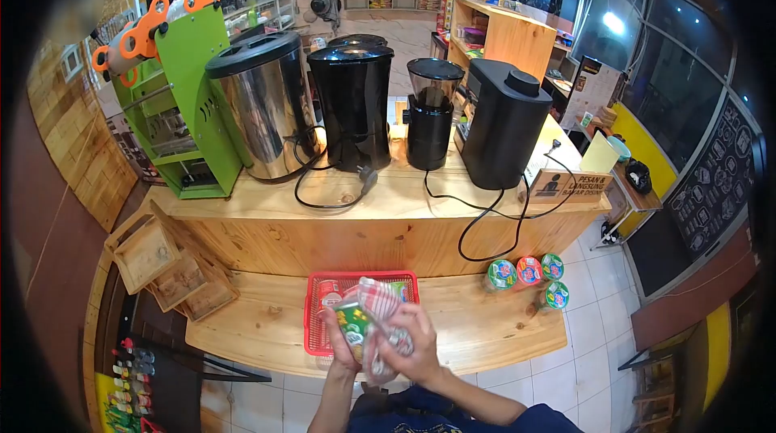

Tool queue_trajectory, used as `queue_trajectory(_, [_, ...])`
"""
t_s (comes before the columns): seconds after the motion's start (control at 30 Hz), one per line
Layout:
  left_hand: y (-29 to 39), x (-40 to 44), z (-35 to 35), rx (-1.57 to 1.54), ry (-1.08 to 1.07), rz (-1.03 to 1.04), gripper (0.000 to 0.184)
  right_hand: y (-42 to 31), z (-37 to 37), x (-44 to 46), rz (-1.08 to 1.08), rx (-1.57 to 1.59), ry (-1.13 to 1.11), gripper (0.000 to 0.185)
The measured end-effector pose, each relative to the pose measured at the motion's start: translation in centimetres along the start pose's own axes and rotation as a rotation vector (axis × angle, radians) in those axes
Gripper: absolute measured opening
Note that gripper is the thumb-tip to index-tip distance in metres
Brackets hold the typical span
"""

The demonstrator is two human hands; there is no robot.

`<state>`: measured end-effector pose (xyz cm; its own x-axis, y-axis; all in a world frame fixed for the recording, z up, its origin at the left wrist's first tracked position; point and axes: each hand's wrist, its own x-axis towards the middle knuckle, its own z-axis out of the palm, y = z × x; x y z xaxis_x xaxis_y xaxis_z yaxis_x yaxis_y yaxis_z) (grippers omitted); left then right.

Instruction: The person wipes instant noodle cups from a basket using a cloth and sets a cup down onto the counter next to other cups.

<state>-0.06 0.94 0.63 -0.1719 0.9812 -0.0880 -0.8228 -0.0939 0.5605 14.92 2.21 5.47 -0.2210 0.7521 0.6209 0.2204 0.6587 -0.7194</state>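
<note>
Both of my hands are together just above the near side of a red plastic basket (309, 328). My left hand (343, 352) is closed around a green packet (353, 321) with yellow and white print. My right hand (419, 346) grips a clear plastic pack (378, 356) with red and white contents, pressed against the green packet. A red-and-white striped packet (378, 296) shows just beyond my fingers; whether it is held or lies in the basket, I cannot tell. Further red and green packages lie inside the basket, partly hidden by my hands.
Several sealed cups (529, 271) stand at the right of the wooden bench (267, 328). A tiered wooden rack (174, 271) is at its left. On the higher counter (267, 207) are a green sealing machine (182, 110), steel urn (263, 110), grinder (432, 122) and loose power cords (473, 251).
</note>
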Motion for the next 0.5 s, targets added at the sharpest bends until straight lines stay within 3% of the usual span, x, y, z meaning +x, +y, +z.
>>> queue_trajectory(0.07, [0.8, 0.8, -1.5, 0.05, 0.069, 0.081, 0.078, -0.2, 0.8, -1.6, 0.005, 0.01, -0.025, 0.034])
queue_trajectory(0.17, [0.3, 0.9, -2.3, 0.068, 0.025, 0.037, 0.079, 0.0, 0.4, -0.4, -0.001, 0.028, -0.005, 0.033])
queue_trajectory(0.2, [-0.4, 0.9, -2.7, 0.057, 0.015, -0.029, 0.091, 0.1, 0.0, 0.8, -0.016, 0.03, 0.028, 0.033])
queue_trajectory(0.37, [-1.3, -0.3, -1.1, 0.058, -0.033, -0.043, 0.088, -0.1, -1.1, 4.7, -0.003, 0.011, 0.132, 0.033])
queue_trajectory(0.5, [0.2, -0.2, -0.4, 0.125, 0.041, 0.019, 0.084, -0.3, 0.3, 0.3, 0.01, -0.008, 0.026, 0.035])
